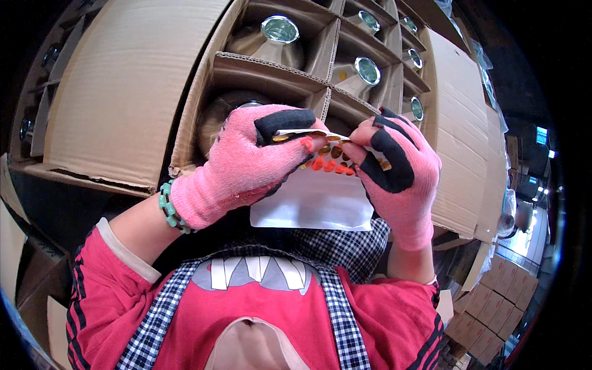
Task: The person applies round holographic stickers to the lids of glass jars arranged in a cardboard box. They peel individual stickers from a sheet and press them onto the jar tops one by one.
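Note:
A white sheet of small round orange and gold stickers [311,200] is held up in front of me, its upper edge folded over. My left hand [237,163], in a pink and black glove with bare fingertips, pinches its upper left part between thumb and fingers. At the right end of that edge, the thumb and fingers of my right hand [404,163], gloved alike, close on the sheet. Whether a loose sticker is between them I cannot tell. Just beyond my hands stands an open cardboard box [271,69] with dividers, holding glass vessels [280,29] with shiny silver rims.
On the left, a cardboard flap [123,92] hangs beside the divided box, with another divided box past it. A second flap [459,129] spreads out on the right. Stacked closed cartons [499,296] stand on the floor at the lower right.

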`<state>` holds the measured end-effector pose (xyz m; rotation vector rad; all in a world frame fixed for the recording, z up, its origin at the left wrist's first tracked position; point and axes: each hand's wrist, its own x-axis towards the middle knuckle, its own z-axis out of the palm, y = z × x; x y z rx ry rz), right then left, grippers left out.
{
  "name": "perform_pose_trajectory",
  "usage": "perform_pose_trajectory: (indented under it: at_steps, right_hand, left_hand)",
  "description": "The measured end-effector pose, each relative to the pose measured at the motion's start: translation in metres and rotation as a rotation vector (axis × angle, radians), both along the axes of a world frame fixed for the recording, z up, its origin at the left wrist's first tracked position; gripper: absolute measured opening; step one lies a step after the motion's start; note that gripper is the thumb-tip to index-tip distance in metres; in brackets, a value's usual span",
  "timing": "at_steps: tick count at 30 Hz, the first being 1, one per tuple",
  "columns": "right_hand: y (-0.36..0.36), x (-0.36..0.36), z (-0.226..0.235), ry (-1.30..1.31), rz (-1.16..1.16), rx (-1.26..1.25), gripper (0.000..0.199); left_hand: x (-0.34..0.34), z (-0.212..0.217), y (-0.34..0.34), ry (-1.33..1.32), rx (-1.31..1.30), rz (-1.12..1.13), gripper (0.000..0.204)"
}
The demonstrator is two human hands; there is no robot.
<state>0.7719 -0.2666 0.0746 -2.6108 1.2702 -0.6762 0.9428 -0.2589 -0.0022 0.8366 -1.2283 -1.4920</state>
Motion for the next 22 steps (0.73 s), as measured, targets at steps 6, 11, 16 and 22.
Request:
perform_pose_trajectory:
  at_steps: [6, 11, 16, 22]
  right_hand:
    - [0.000, -0.002, -0.004, 0.044, 0.006, -0.039, 0.017]
    - [-0.010, 0.002, 0.017, -0.184, 0.110, 0.120, 0.016]
    - [-0.064, 0.052, 0.021, -0.089, 0.186, 0.140, 0.011]
    - [-0.146, 0.107, -0.036, 0.519, 0.150, 0.376, 0.022]
  left_hand:
    - [0.000, 0.001, 0.000, -0.028, 0.026, 0.017, 0.015]
    - [-0.001, -0.005, -0.001, 0.087, 0.042, 0.042, 0.016]
    - [0.003, 0.001, -0.003, -0.175, 0.094, -0.156, 0.017]
    - [0.003, 0.000, 0.000, -0.156, -0.006, -0.220, 0.018]
